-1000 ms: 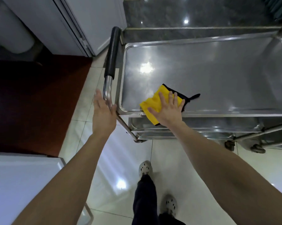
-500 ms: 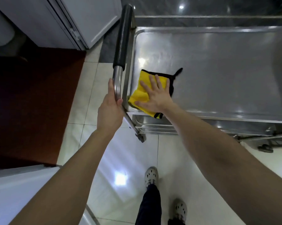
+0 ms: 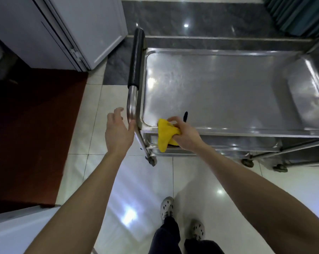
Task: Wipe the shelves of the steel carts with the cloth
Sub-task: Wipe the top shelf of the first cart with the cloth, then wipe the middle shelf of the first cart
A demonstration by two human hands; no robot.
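A steel cart stands in front of me with a shiny top shelf and lower shelves under it. My right hand grips a bunched yellow cloth with black trim at the near left corner of the top shelf, and the cloth hangs over the front rim. My left hand is open, fingers spread, just left of the cart's bent steel handle; only the thumb is close to the tube. The handle's upper part has a black grip.
A grey cabinet stands at the upper left, beside a dark red mat. A white surface sits at the lower left. Glossy white floor tiles lie underfoot. The cart's castors show at the right.
My right hand went from lying flat on the spread cloth to bunching it at the shelf's near left corner. My left hand let go of the handle and opened.
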